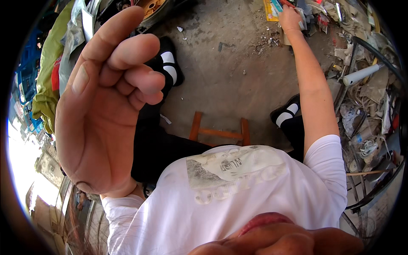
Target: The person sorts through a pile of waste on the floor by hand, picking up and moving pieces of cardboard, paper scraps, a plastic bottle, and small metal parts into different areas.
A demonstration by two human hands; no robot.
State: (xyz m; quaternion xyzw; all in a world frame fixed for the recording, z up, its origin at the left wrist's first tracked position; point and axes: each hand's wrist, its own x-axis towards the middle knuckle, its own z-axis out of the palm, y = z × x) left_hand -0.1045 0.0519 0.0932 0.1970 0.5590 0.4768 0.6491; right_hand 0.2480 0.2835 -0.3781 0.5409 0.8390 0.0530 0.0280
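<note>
My left hand is raised close to the camera, palm showing and fingers loosely bent. There is nothing in it, and small gaps show between the fingers. Far off at the upper right, my right hand reaches down to the edge of a scrap heap. Beside its fingers lie a flat yellow piece and a blue strip. The fingers look bent around something small there, but the frame's upper edge and the distance hide what it is.
A low wooden stool frame stands on the concrete floor between my shoes. Mixed scrap lies along the right, with a white tube on it. Green cloth hangs at left. A round wheel-like part sits at the top.
</note>
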